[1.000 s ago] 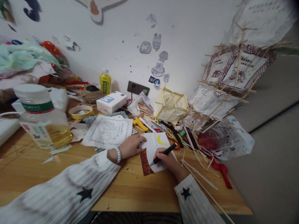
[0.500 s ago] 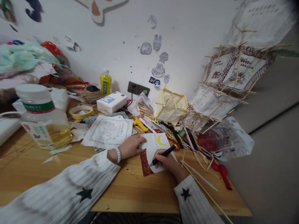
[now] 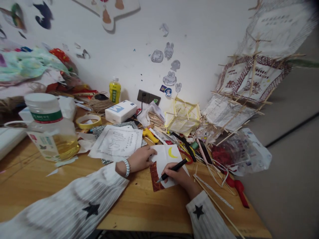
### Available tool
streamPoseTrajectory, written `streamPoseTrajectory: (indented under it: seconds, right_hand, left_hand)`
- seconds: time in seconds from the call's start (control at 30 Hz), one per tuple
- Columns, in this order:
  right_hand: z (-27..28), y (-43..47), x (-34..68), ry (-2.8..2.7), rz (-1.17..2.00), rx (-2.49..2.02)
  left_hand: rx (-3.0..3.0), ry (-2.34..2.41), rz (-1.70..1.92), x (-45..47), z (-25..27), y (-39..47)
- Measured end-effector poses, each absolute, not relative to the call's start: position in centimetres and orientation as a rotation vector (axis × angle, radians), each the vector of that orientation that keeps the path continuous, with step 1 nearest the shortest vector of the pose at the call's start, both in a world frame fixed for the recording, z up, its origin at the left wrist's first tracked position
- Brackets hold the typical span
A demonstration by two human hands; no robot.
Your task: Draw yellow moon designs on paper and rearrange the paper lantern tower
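Note:
A white sheet of paper (image 3: 162,153) lies on the wooden table (image 3: 139,205) in front of me. It carries a yellow crescent near its top right and a dark red-brown patterned patch (image 3: 154,174) along its lower left. With its fingers laid flat on the sheet's left edge, my left hand (image 3: 141,159) rests there, a beaded bracelet on the wrist. My right hand (image 3: 176,176) grips a black marker (image 3: 178,165), whose grey tip points down at the red-brown patch; whether it touches is hard to tell. Left of the sheet lie papers with line drawings (image 3: 116,142).
A large jar of yellow liquid (image 3: 52,132) stands at left, near a tape roll (image 3: 88,121) and a white box (image 3: 121,112). Behind the sheet lie a yellow glue gun (image 3: 150,135), sticks and a phone (image 3: 204,151). Stick-and-paper lanterns (image 3: 183,116) stand at back right.
The marker tip has shifted slightly left and down along the red-brown patch. My left hand stays on the sheet's edge. The whole view has moved a little.

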State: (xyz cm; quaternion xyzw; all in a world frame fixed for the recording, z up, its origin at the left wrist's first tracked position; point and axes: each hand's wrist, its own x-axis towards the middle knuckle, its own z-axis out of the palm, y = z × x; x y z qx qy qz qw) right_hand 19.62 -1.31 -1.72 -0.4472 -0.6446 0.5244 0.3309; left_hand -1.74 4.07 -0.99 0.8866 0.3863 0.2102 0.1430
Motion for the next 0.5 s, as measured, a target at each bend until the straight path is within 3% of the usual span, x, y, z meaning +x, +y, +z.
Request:
streamPoseTrajectory:
  seconds: [0.5]
  right_hand:
    - [-2.07, -1.17, 19.87, -1.737, 1.419, -1.128]
  left_hand:
    - [2.569, 1.108, 0.593, -1.74, -1.08, 4.22]
